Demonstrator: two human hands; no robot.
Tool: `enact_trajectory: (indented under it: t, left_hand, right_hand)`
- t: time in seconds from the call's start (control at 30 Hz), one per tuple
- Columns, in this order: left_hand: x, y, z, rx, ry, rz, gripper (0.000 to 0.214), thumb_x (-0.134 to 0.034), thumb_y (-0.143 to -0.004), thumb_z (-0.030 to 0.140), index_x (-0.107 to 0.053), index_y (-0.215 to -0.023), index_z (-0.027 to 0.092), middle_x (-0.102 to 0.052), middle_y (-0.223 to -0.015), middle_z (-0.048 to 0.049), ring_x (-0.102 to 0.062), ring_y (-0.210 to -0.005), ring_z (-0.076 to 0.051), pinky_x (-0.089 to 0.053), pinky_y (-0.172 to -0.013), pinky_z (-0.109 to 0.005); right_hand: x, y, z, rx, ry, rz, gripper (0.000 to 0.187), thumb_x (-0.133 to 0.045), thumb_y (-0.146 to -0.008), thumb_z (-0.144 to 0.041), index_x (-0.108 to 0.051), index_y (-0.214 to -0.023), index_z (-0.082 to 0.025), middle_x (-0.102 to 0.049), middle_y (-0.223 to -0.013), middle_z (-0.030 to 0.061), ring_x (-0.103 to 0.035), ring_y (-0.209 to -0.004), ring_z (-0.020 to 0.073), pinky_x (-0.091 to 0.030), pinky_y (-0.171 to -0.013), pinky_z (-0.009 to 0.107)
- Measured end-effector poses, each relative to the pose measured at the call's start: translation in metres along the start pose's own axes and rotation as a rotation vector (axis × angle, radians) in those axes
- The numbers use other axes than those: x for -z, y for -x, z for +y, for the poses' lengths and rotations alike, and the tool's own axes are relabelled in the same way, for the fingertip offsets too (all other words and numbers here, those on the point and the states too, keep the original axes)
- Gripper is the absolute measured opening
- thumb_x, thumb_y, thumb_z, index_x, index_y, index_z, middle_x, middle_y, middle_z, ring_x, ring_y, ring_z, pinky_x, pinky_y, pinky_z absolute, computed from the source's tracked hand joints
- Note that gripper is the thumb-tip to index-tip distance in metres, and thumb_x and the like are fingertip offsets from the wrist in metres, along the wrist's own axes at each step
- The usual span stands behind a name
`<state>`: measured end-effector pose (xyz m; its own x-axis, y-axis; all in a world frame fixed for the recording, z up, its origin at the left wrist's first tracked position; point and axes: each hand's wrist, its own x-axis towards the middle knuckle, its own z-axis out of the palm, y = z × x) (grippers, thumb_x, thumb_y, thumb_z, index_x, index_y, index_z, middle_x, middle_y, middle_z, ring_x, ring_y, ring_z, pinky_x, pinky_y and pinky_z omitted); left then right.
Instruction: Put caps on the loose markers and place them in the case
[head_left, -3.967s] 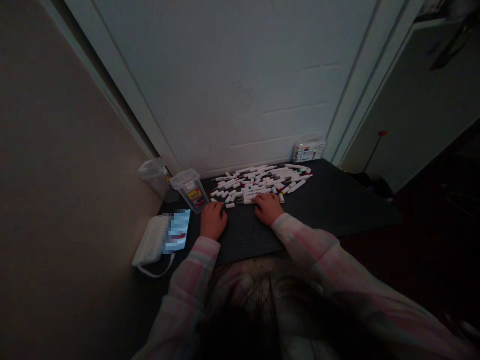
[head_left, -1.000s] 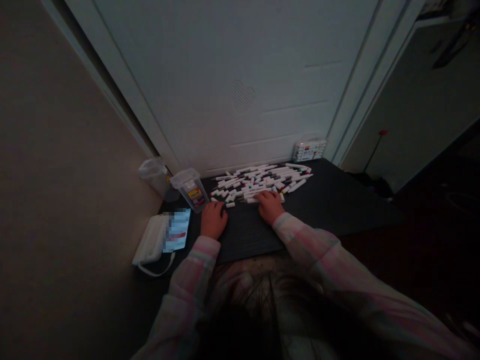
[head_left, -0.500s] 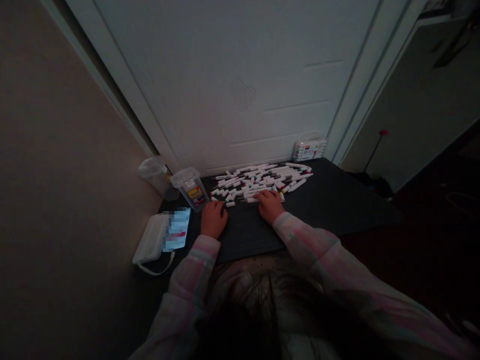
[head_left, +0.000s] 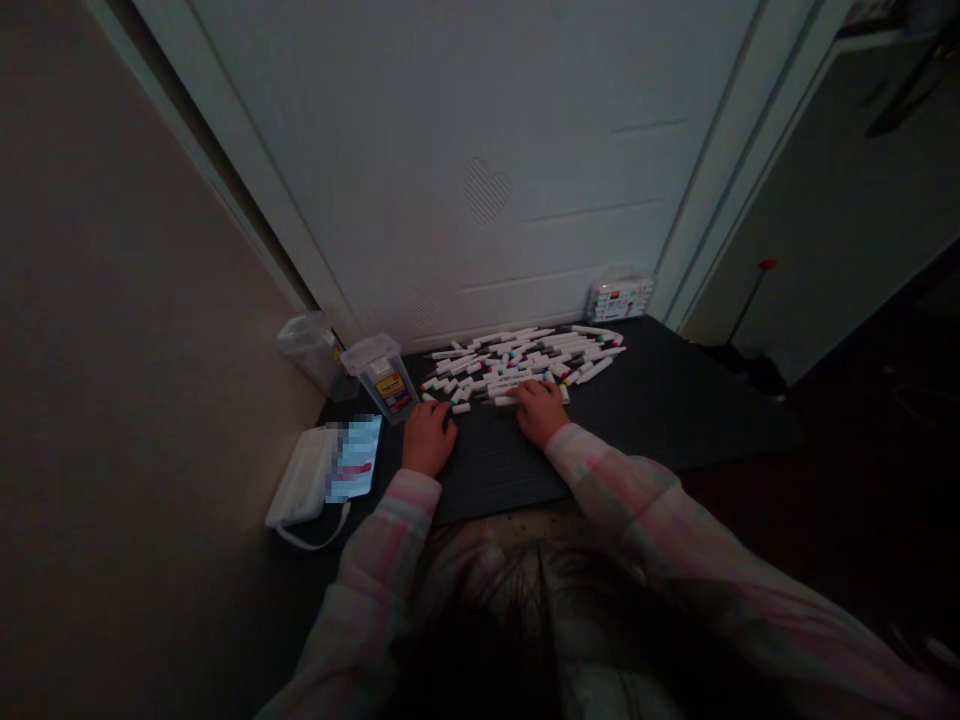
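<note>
White markers (head_left: pixel 592 345) and their loose caps, with coloured ends, lie in a wide heap on the dark tabletop (head_left: pixel 637 420). My left hand (head_left: pixel 429 440) rests palm down at the heap's near left corner, thumb apart from the fingers, beside a loose white cap (head_left: pixel 461 408). Nothing shows in it. At the near edge of the heap, my right hand (head_left: pixel 541 412) lies palm down with its fingers stretched over a white marker (head_left: pixel 504 401), touching it. The undersides of both hands are hidden.
A clear plastic box (head_left: pixel 379 375) with a colourful label stands left of the heap, another clear box (head_left: pixel 315 355) behind it. Closer in are a lit phone (head_left: pixel 364 455), a white case (head_left: pixel 304 480) and a cable. A marker set (head_left: pixel 619 298) stands against the white door (head_left: pixel 420 130).
</note>
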<state>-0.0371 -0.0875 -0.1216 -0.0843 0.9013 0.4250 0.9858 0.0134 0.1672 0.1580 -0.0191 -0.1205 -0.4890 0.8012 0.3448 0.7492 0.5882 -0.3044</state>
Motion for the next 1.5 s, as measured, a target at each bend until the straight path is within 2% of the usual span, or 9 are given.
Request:
enact_trajectory:
  t: [0.8, 1.5]
  left_hand:
    - [0.0017, 0.0002, 0.0022, -0.016, -0.050, -0.022, 0.035, -0.049, -0.077, 0.023, -0.059, -0.110, 0.014, -0.055, -0.107, -0.0127, -0.047, -0.103, -0.027, -0.041, -0.089, -0.040]
    - [0.0010, -0.0003, 0.0004, -0.038, -0.020, 0.014, 0.027, -0.050, -0.076, 0.022, -0.062, -0.099, 0.016, -0.057, -0.102, -0.0109, -0.049, -0.099, -0.026, -0.042, -0.088, -0.039]
  right_hand:
    - [0.0000, 0.0002, -0.0002, -0.002, -0.020, 0.023, 0.040, -0.043, -0.071, -0.005, -0.059, -0.106, -0.017, -0.058, -0.108, 0.0114, -0.047, -0.109, 0.0219, -0.024, -0.095, 0.040]
    - [-0.0009, -0.0001, 0.0004, -0.001, -0.046, 0.050, 0.039, -0.044, -0.070, -0.005, -0.059, -0.104, -0.016, -0.059, -0.107, 0.0118, -0.047, -0.108, 0.0219, -0.024, -0.095, 0.040]
